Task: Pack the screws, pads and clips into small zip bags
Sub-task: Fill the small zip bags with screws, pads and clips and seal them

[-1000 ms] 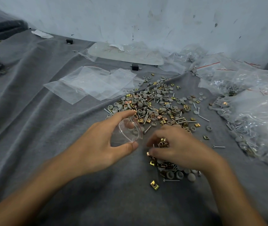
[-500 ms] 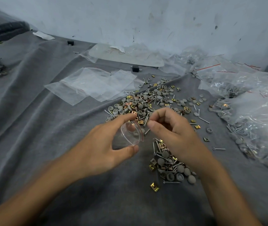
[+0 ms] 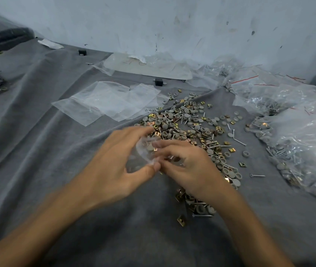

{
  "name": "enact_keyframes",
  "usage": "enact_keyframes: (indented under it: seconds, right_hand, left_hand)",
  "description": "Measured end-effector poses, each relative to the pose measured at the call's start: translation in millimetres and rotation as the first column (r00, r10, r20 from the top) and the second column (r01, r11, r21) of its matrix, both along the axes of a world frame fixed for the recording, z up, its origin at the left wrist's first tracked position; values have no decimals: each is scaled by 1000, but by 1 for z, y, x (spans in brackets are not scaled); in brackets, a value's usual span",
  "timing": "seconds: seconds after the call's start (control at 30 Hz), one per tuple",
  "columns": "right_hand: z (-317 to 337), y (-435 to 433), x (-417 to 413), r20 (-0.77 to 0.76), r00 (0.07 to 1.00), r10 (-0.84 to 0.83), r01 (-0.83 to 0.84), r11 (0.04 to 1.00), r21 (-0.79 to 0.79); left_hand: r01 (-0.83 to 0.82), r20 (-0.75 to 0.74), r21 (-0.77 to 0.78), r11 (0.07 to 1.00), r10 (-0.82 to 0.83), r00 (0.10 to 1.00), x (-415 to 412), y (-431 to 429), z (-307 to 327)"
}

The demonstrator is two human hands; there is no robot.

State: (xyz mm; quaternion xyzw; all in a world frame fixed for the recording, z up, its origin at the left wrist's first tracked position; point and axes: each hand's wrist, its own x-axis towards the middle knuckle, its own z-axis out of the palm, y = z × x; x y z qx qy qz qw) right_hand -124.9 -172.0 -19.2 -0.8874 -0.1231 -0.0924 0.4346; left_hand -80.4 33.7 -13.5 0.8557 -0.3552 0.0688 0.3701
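Observation:
My left hand [image 3: 114,162] holds a small clear zip bag [image 3: 143,151] between forefinger and thumb, mouth turned to the right. A grey pad and a gold clip show at the bag's mouth. My right hand [image 3: 190,168] is at that mouth with curled fingers; both hands are blurred, and what its fingertips hold is unclear. Behind the hands lies a big loose heap of grey pads, gold clips and screws [image 3: 190,124]. A smaller heap of the same parts [image 3: 199,205] sits under my right wrist.
Grey cloth [image 3: 57,151] covers the table. Empty zip bags [image 3: 111,101] lie flat at centre left. Filled bags [image 3: 297,143] pile up along the right. A single screw [image 3: 257,175] and a loose clip [image 3: 181,220] lie apart. The wall stands close behind.
My right hand rose from the small heap to the bag's mouth and now sits lower against it. The left hand kept holding the bag open.

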Motion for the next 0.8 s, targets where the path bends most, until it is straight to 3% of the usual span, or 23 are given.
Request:
enact_keyframes:
  seconds: [0.23,0.4,0.63,0.8]
  right_hand:
    - [16,0,-4,63,997,-43,25,964,264]
    - [25,4,-8,99,995,-17,-14,952,307]
    - [35,2,-15,131,991,-15,-21,963,269]
    - [40,-9,-19,146,985,-95,82,993,90]
  left_hand:
    - [-155,100,-280,947,189,977,10,8,5]
    - [-46,21,-367,929,58,998,7,4,8]
    - [-42,-16,-452,891,39,999,2,0,12]
    - [4,-101,-527,850,-67,993,-4,-1,17]
